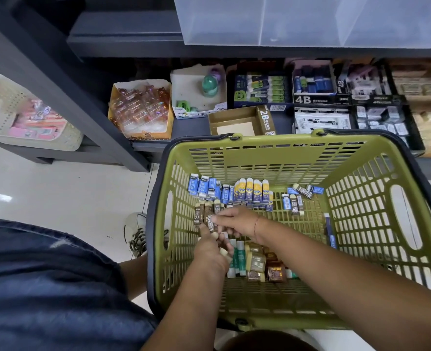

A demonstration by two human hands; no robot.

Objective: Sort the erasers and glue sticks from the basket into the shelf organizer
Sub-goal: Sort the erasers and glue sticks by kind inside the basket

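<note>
2B erasers (204, 216): brown bundle, at 9 o'clock inside the green basket (272, 141).
Left hand (209, 252): grips the bundle, thumb against it.
Right hand (237, 221): fingertips pinch one eraser of that bundle.
Glue sticks (253, 190): yellow-topped row, 12 o'clock of the hands.
2B box (237, 121): open, 12 o'clock beyond the basket.
</note>
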